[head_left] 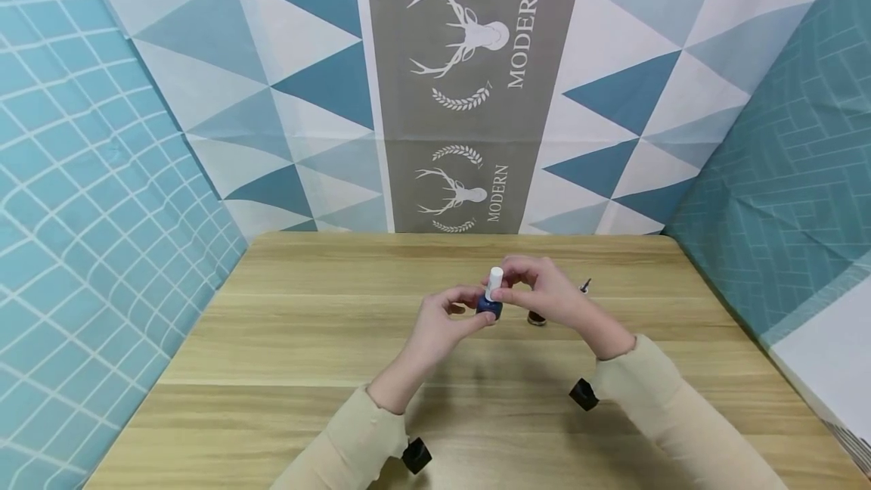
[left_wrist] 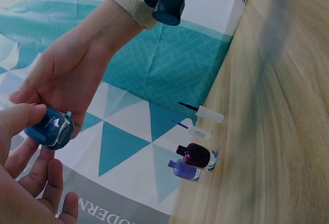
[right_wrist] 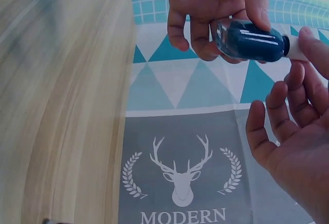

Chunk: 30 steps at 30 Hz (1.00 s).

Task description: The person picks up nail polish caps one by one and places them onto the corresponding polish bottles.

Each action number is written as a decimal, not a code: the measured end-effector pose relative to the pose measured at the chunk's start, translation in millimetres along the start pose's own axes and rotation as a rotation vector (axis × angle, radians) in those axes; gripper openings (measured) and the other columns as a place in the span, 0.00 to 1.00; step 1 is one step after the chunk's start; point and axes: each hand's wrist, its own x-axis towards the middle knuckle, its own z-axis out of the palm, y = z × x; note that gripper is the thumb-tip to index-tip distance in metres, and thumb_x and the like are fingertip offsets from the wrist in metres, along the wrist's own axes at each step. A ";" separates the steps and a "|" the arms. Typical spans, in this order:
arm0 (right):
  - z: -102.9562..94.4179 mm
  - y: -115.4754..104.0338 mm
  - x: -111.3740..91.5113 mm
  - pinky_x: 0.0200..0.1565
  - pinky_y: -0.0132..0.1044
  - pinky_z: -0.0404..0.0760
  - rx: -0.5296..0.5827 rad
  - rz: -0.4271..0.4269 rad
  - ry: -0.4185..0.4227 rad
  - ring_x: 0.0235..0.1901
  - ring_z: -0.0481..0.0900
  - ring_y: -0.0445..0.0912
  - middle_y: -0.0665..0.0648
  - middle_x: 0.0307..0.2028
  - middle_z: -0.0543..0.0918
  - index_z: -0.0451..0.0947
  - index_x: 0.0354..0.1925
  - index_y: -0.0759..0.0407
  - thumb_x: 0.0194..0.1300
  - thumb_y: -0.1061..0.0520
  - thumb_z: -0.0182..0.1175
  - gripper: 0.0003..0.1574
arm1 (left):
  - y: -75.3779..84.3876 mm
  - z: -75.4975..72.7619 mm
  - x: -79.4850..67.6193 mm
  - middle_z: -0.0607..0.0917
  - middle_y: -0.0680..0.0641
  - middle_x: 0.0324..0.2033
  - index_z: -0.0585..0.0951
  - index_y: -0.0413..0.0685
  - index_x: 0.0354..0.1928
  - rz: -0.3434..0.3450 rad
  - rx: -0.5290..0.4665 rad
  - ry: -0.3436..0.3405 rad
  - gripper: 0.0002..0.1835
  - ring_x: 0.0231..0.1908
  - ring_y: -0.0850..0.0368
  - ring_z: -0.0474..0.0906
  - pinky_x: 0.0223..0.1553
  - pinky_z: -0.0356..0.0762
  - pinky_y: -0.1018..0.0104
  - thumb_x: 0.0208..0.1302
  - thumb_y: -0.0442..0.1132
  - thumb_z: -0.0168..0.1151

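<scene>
My left hand (head_left: 438, 327) grips a nail polish bottle (right_wrist: 252, 41) of clear glass with dark blue polish inside, held above the table. Its white cap (head_left: 495, 280) points up, pinched between thumb and fingers of my right hand (head_left: 544, 295). A dark band of the neck (right_wrist: 286, 45) shows between cap and glass in the right wrist view. Under the right forearm, a dark red nail polish bottle (left_wrist: 198, 155) stands uncapped on the table beside a purple one (left_wrist: 183, 170). Two white caps (left_wrist: 209, 114) stand near them with their brushes pointing up.
The wooden table (head_left: 306, 354) ends at a back wall covered in triangle-patterned cloth (head_left: 306, 82) with a grey deer panel. Blue tiled cloth (head_left: 88, 172) hangs along the left side, and teal cloth (head_left: 796, 233) along the right.
</scene>
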 end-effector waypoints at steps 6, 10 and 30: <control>2.1 -1.2 2.4 0.38 0.37 0.74 0.007 0.047 0.050 0.31 0.74 0.44 0.52 0.30 0.78 0.80 0.35 0.54 0.59 0.58 0.65 0.04 | 1.0 1.1 2.5 0.86 0.52 0.37 0.84 0.51 0.42 -0.004 -0.012 0.028 0.15 0.41 0.58 0.78 0.48 0.71 0.53 0.51 0.43 0.72; 4.9 -2.5 3.9 0.37 0.37 0.73 0.009 0.066 0.084 0.30 0.73 0.44 0.51 0.28 0.77 0.79 0.33 0.55 0.58 0.59 0.67 0.05 | 0.5 1.5 3.7 0.86 0.51 0.38 0.85 0.51 0.42 -0.008 -0.018 0.041 0.14 0.42 0.53 0.78 0.47 0.70 0.56 0.51 0.42 0.73; 16.2 -1.4 3.7 0.27 0.33 0.69 -0.038 0.110 0.117 0.26 0.72 0.44 0.50 0.25 0.73 0.75 0.34 0.55 0.53 0.53 0.71 0.15 | -1.1 -0.2 -0.1 0.86 0.53 0.36 0.85 0.52 0.40 0.011 0.014 0.020 0.13 0.41 0.56 0.78 0.46 0.71 0.58 0.51 0.43 0.72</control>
